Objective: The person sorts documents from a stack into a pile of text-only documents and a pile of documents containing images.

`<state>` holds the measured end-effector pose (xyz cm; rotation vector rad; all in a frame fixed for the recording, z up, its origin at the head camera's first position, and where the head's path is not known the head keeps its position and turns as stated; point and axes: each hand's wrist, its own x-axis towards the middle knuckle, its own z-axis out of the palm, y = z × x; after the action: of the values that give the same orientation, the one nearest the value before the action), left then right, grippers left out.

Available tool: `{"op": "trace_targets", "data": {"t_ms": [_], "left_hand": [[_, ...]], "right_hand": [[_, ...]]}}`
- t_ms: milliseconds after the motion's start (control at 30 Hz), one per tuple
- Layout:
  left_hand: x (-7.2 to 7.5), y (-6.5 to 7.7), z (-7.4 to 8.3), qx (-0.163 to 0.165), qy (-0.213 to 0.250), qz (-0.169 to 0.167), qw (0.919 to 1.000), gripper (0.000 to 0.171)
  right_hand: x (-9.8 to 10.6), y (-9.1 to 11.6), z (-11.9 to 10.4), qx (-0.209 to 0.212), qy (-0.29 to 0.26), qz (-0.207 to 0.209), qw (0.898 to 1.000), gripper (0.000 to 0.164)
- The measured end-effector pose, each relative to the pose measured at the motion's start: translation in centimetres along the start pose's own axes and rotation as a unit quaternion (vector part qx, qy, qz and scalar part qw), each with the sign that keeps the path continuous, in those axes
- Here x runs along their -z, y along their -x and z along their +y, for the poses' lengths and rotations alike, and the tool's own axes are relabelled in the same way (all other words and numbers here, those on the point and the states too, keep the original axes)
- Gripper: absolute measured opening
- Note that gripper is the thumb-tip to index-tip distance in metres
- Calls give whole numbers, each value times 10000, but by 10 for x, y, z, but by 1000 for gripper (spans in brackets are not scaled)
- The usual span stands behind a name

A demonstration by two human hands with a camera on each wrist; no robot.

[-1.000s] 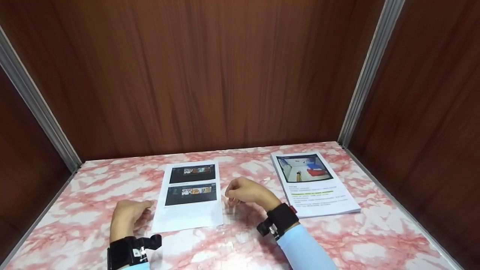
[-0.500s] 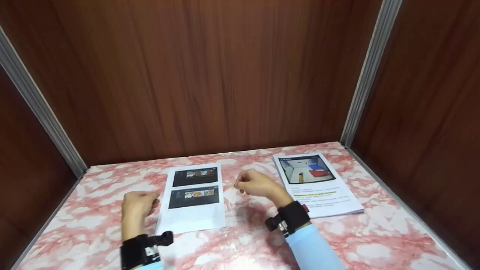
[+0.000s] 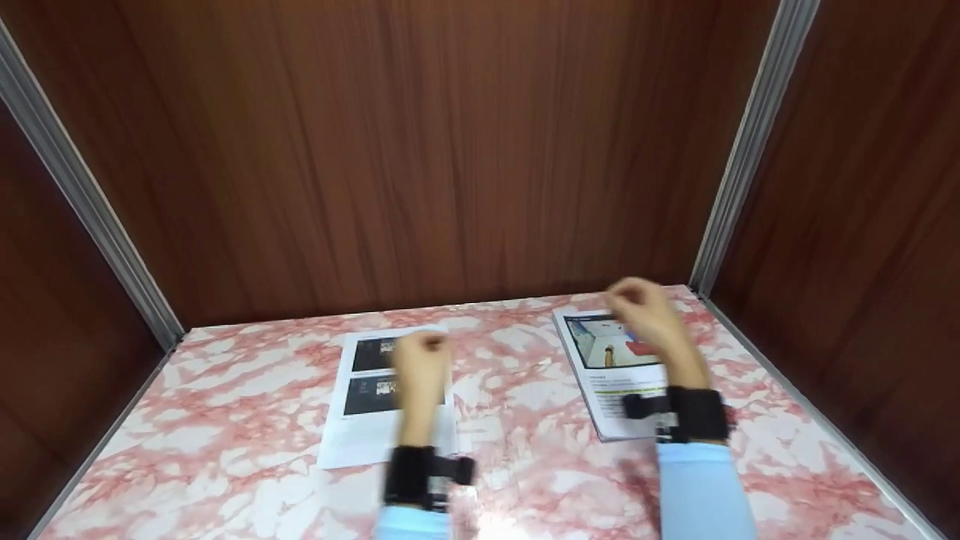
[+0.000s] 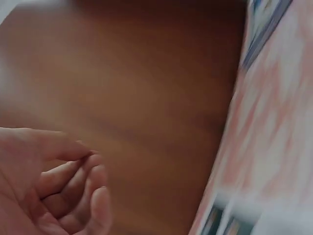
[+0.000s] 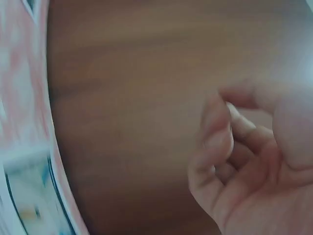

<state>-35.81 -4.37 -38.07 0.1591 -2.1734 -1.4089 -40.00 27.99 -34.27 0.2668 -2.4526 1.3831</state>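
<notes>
White paper lies in two places on the pink-marbled tabletop: with the table's middle as the dial's hub and the wooden back panel as twelve, a thin sheet sits at nine o'clock and a thick stack between two and three. Both lie printed side up, and the stack's picture points towards twelve with its text towards six, which suggests they are set to be read from the person's place; the gap between them probably keeps the pages from mixing. From the head view, the left hand overlaps the sheet's three o'clock side, and the right hand overlaps the stack's one o'clock corner. Neither holds anything: their fingers bend loosely, the left thumb tip meeting the index finger, while blur hides whether the right pair touch. Each wrist view sets its hand against brown wood with paper off to one side, so both seem raised above the pages, relaxed more than gripping. As for edges, both papers' twelve o'clock ends lie near the back panel, leaving little depth there. Wider room shows in the marbled band between sheet and stack and from the sheet towards nine; the table's six o'clock edge is out of view.
</notes>
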Motion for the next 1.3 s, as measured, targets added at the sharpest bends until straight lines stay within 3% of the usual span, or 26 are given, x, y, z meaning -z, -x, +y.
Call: {"op": "trace_targets", "data": {"t_ms": [100, 167, 267, 333, 400, 433, 533, 700, 967, 1300], "left_hand": [[-51, 20, 8, -88, 214, -323, 9992, 8], [-103, 30, -13, -223, 304, -509, 9980, 7], [-141, 54, -13, -104, 559, -1068, 9927, 6], [-155, 68, -11, -149, 518, -1319, 9898, 8], [-143, 85, 14, -46, 375, -1596, 9865, 9], [-146, 89, 16, -68, 270, -1658, 9858, 10], [-151, 96, 18, -199, -94, -1727, 9847, 14], [-153, 99, 21, -47, -332, -2104, 9770, 16], [-154, 104, 23, 300, -440, -2637, 9631, 10], [-162, 115, 21, 218, -353, -2985, 9535, 10]], "right_hand": [[29, 5, 31, -266, 575, 754, 9951, 26], [42, 8, 52, -482, 856, 1049, 9896, 27], [58, 13, 78, -864, 1095, 1266, 9821, 28], [65, 18, 90, -1138, 1205, 1341, 9770, 29], [71, 22, 100, -1361, 1309, 1416, 9718, 31], [72, 25, 104, -1492, 1332, 1435, 9692, 31], [74, 30, 114, -1734, 1356, 1380, 9657, 30], [67, 34, 124, -1894, 1526, 911, 9657, 30], [63, 39, 125, -2396, 1741, -115, 9551, 55], [71, 48, 126, -2731, 1409, -436, 9506, 65]]}}
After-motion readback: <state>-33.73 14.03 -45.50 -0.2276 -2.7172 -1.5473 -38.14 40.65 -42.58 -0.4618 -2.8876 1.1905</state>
